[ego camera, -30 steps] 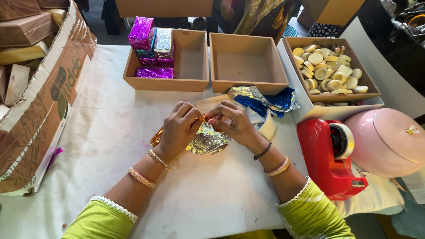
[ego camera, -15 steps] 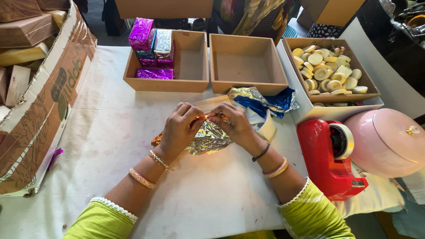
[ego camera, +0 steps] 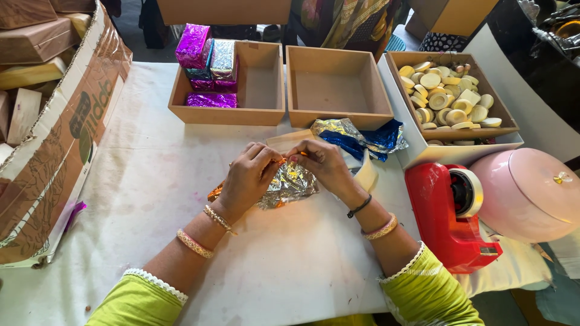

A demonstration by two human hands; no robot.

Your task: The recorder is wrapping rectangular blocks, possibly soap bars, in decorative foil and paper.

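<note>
A crinkled foil sheet (ego camera: 289, 186) is pinched at its upper edge by the left hand (ego camera: 246, 175) and right hand (ego camera: 323, 164), low over the table (ego camera: 151, 181). Tearing is likely if it is pulled too hard.

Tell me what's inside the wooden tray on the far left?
The left wooden tray holds shiny foil-wrapped blocks, purple and silver, stacked at its left end; the right part shows bare wood. Anything beneath the stack is covered.

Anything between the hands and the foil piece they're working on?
Nothing visible. Left hand and right hand both grip the foil directly, fingertips meeting at its top edge. The red tape dispenser sits apart, off to the right.
</note>
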